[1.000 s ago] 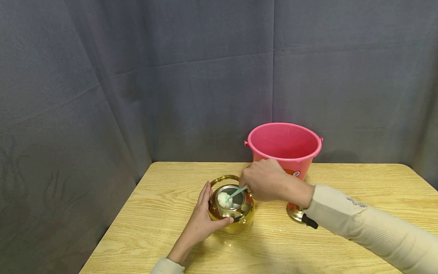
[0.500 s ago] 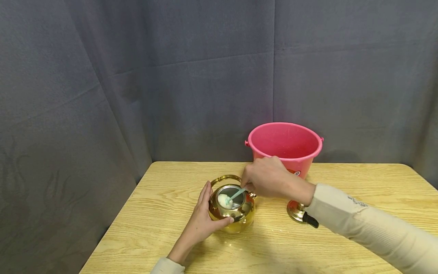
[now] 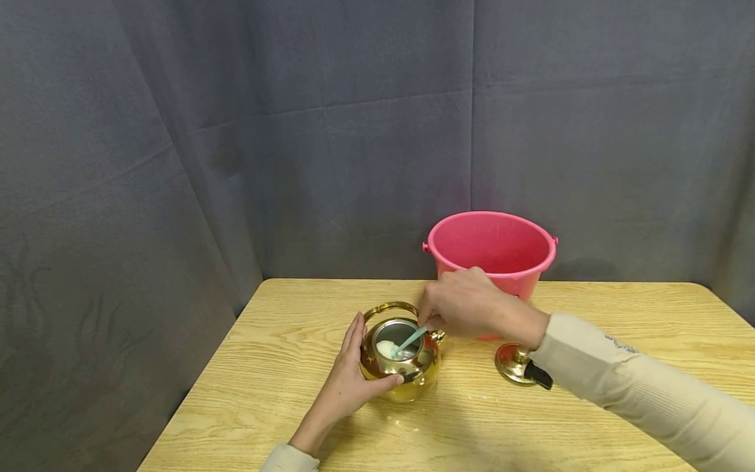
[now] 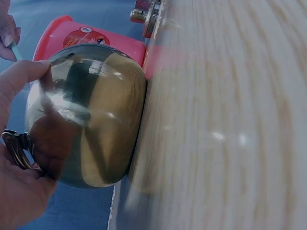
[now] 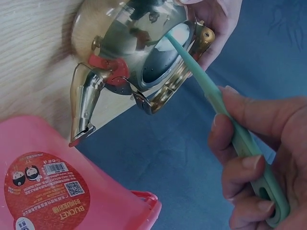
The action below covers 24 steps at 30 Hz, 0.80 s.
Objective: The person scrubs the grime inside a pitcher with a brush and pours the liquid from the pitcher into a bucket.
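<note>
A shiny gold kettle (image 3: 407, 391) stands uncovered on the table, its arched handle (image 3: 386, 307) raised. My left hand (image 3: 345, 380) holds the kettle's left side, thumb across the front and fingers along the far side. In my right hand (image 3: 468, 305) is a mint-green brush (image 5: 211, 91); the right wrist view shows the fingers curled round its handle. The white round brush head (image 3: 386, 349) is inside the kettle's mouth, against the left inner wall. The kettle's spout (image 5: 86, 103) points toward the bucket.
Behind my right hand stands a pink bucket (image 3: 522, 286) with a red label (image 5: 45, 191). The kettle's gold lid (image 3: 510, 360), with a black part, lies on the wooden table (image 3: 283, 341) below my right forearm. Grey curtains hang behind and at the left.
The brush head has shifted slightly and sits a little lower inside the kettle's mouth. My right hand has moved slightly up and right. The left hand and kettle stay put.
</note>
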{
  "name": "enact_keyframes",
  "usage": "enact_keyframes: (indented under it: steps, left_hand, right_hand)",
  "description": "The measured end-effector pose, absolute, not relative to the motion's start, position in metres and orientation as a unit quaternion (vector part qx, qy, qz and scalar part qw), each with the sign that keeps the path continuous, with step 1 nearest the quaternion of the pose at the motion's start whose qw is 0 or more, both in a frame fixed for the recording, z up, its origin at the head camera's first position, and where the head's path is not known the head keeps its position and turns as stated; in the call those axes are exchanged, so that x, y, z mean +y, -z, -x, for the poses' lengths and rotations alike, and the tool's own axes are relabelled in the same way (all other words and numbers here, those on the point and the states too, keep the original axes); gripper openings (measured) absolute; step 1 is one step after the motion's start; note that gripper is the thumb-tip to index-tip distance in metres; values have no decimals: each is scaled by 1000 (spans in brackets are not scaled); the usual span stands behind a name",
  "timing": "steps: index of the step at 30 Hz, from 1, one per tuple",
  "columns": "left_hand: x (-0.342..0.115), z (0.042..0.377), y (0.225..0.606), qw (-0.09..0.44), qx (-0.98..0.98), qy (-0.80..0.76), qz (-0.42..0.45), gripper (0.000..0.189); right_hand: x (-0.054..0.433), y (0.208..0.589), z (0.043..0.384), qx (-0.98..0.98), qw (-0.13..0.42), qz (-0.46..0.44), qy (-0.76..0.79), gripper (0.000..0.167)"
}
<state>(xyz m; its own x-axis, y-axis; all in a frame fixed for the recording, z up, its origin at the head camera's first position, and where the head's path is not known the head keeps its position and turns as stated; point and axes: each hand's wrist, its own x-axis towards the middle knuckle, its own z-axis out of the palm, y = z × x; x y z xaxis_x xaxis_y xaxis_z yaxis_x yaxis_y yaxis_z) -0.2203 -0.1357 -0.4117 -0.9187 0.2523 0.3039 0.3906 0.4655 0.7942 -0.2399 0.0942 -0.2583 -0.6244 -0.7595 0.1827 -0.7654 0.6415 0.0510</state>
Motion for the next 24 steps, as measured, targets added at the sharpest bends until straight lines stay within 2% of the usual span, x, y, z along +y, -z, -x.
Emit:
enact_keyframes:
  steps: [7,18,24]
  left_hand:
    - [-136,220,411,73,-852,483,189,120]
    - [-135,221,411,74,-852,481,193,119]
    - [-135,221,411,73,-852,482,191,120]
  right_hand:
    - [94,255,240,-903,79,-422,-16,17]
    - [96,251,242,-903,68,-425,-2,21]
    - [97,250,244,-907,52,-419,4,15]
